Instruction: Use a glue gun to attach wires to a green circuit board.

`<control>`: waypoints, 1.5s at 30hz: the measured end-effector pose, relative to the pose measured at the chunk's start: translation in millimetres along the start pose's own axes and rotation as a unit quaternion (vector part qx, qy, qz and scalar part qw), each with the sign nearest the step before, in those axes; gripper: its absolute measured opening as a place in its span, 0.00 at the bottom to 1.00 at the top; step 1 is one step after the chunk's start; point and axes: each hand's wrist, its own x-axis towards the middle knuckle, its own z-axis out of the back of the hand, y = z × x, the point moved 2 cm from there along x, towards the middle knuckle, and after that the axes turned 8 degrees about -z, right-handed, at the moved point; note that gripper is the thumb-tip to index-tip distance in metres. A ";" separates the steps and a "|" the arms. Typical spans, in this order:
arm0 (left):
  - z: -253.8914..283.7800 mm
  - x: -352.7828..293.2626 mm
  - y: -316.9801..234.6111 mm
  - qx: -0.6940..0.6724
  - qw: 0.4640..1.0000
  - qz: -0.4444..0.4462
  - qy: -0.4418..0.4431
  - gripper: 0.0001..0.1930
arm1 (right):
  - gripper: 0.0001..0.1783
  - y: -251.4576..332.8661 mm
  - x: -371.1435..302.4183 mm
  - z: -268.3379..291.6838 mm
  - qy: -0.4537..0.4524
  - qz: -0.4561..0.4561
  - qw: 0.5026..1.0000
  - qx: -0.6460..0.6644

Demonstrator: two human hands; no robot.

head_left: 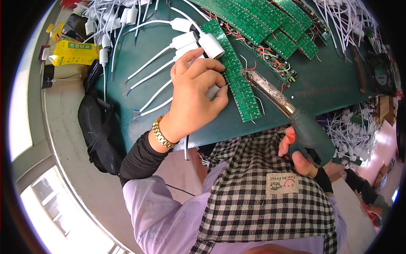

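Observation:
My right hand (298,156) grips a soldering iron (311,135) by its thick dark green handle. The iron's worn metal barrel points up and left, and its tip is at the edge of a long strip of green circuit boards (241,86). Over the left side of that strip lies my left hand (198,84), its fingers curled and the thumb and forefinger pinched near the board. What sits in the pinch, if anything, is too small to make out. Behind and beneath it are several white cylindrical cable fittings (211,45), their white cables running left to bare coloured wire ends.
More circuit board strips (258,21) with red and white wires lie at the back of the green table (144,46). White cable bundles (347,21) heap at the back right, others (353,131) below the table's right side. A yellow packet (76,53) and black bag (97,131) are left.

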 end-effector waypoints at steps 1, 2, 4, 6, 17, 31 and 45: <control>-1.1 0.6 -0.5 0.004 1.000 -0.007 0.000 0.09 | 0.30 -0.9 -0.6 0.6 0.016 0.014 1.000 0.008; -2.1 1.1 -0.7 0.007 1.000 -0.013 0.000 0.09 | 0.30 -0.4 -1.1 0.1 0.016 0.014 1.000 0.008; -3.2 1.7 -0.5 0.017 1.000 -0.014 0.000 0.08 | 0.26 -0.1 -1.7 -0.6 0.019 -0.018 1.000 0.009; -4.0 1.9 -1.1 0.025 1.000 -0.015 -0.001 0.08 | 0.27 -4.2 -3.1 2.0 0.031 -0.027 0.999 0.008; -4.6 1.7 -1.4 0.030 1.000 0.000 -0.006 0.07 | 0.22 -2.3 3.5 0.0 0.063 -0.037 0.997 0.009; -3.4 3.4 -1.5 0.030 1.000 0.003 -0.006 0.05 | 0.34 12.6 11.4 6.5 -0.093 0.033 0.995 0.006; 25.6 -8.1 -37.4 0.148 0.980 0.068 0.112 0.18 | 0.30 28.1 58.6 39.0 -0.133 0.205 0.959 0.143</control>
